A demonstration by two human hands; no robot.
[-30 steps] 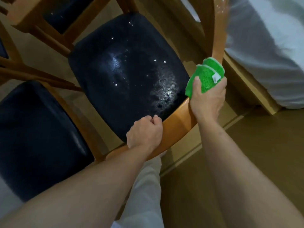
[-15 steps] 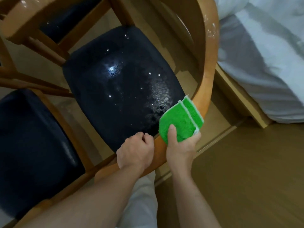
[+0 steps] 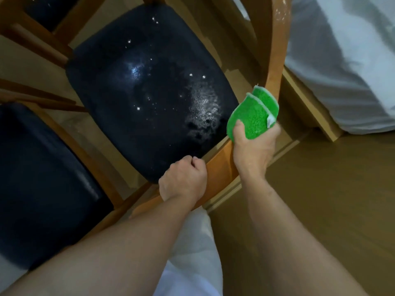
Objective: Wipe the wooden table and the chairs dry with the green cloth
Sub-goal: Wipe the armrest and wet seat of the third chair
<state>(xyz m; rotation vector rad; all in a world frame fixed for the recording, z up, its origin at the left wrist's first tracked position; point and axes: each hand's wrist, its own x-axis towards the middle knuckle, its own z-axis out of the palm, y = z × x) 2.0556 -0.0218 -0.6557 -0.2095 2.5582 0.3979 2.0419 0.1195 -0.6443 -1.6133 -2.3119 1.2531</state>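
A wooden chair with a curved backrest rail (image 3: pixel 275 67) and a dark padded seat (image 3: pixel 149 88) stands below me. Water droplets and a wet patch glisten on the seat. My right hand (image 3: pixel 254 148) grips the folded green cloth (image 3: pixel 252 116) and presses it against the curved rail at its lower right bend. My left hand (image 3: pixel 183 180) is closed around the same rail, lower down and to the left of the cloth. White specks dot the rail's upper end.
A second dark-seated wooden chair (image 3: pixel 42 178) stands at the left. Another chair frame (image 3: pixel 27 35) shows at the top left. A bed with white sheets (image 3: pixel 346 56) on a wooden base lies to the right. Brown floor (image 3: pixel 331 199) fills the lower right.
My right hand slid the green cloth down the curved rail toward my left hand, then back up the rail to the lower right bend. My left hand kept its grip on the rail.
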